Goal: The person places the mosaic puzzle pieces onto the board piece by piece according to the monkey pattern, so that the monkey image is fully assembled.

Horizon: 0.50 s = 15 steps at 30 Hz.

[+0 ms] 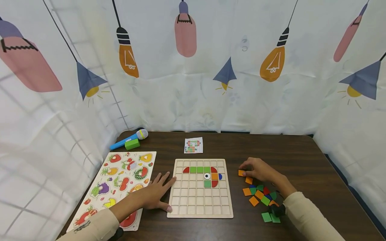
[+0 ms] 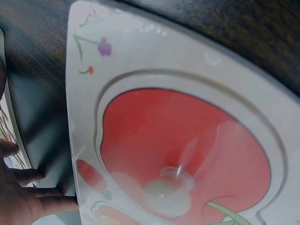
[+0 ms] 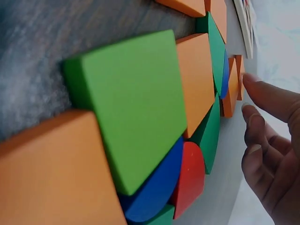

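A pale wooden grid board [image 1: 193, 201] lies in the middle of the table. On its upper part sit red, green, orange and blue pieces and a white eye piece [image 1: 207, 176]. My left hand [image 1: 156, 193] lies spread along the board's left edge, thumb at the lower left corner. In the left wrist view, fingers [image 2: 30, 176] reach past a fruit puzzle board. Right of the grid board, my right hand [image 1: 256, 168] pinches an orange square tile [image 1: 241, 172] between thumb and finger. Below that hand lies a loose pile of coloured tiles [image 1: 258, 194].
The fruit puzzle board [image 1: 104, 170] lies at left, partly under the left forearm. Behind it are a blue toy microphone [image 1: 128, 140] and a green block [image 1: 132, 144]. A small picture card [image 1: 193, 145] lies beyond the grid board. Two green tiles [image 1: 270, 217] sit near the right wrist.
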Each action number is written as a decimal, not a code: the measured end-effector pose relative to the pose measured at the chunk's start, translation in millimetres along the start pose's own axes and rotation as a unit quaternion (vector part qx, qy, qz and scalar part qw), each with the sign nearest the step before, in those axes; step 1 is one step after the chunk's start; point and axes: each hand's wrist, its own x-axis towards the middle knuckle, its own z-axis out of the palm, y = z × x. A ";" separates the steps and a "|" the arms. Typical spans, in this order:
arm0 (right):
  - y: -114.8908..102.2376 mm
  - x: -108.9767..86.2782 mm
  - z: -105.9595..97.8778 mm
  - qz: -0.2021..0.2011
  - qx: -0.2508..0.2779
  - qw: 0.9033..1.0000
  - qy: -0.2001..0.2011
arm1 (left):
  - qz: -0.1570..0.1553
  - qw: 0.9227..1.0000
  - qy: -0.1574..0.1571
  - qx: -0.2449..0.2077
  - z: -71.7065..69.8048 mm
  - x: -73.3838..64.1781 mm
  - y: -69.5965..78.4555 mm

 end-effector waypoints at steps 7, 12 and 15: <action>3.8 1.0 5.1 0.004 0.001 1.000 0.001 | -0.002 1.000 -0.004 0.000 -1.5 -1.3 1.1; 4.0 1.5 5.8 -0.006 -0.011 1.000 0.003 | -0.006 1.000 -0.005 0.002 0.1 0.1 0.6; 3.2 2.0 5.2 -0.011 -0.016 1.000 0.003 | -0.009 1.000 -0.004 0.002 1.1 1.0 0.2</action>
